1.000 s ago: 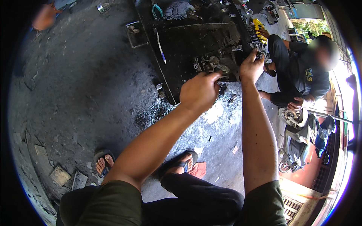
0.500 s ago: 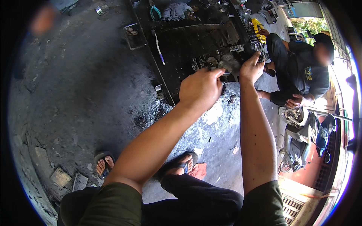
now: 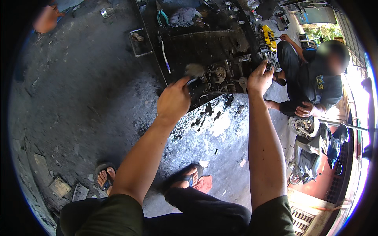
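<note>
My left hand (image 3: 174,101) is closed round the handle of a brush (image 3: 195,70) with blurred, greyish bristles, held over the near left part of a black, oily tray (image 3: 204,43). My right hand (image 3: 260,80) is at the tray's right edge, fingers pinched together; what they grip is dark and I cannot make it out. Between the hands lie several metal engine parts, among them a round one (image 3: 218,74). A white and purple toothbrush (image 3: 165,56) rests along the tray's left side. Farther back are teal-handled pliers (image 3: 162,17) and a crumpled grey rag (image 3: 185,17).
Another person (image 3: 323,78) squats at the right, one hand near a yellow tool holder (image 3: 269,38). Behind that person stands a motorbike (image 3: 311,153). A small rectangular dish (image 3: 140,42) lies left of the tray. Wet, whitish floor (image 3: 216,126) spreads in front.
My left hand has moved left with the brush, away from my right hand, uncovering the metal parts. My right hand has shifted only slightly. The other person's hand has moved near the yellow holder.
</note>
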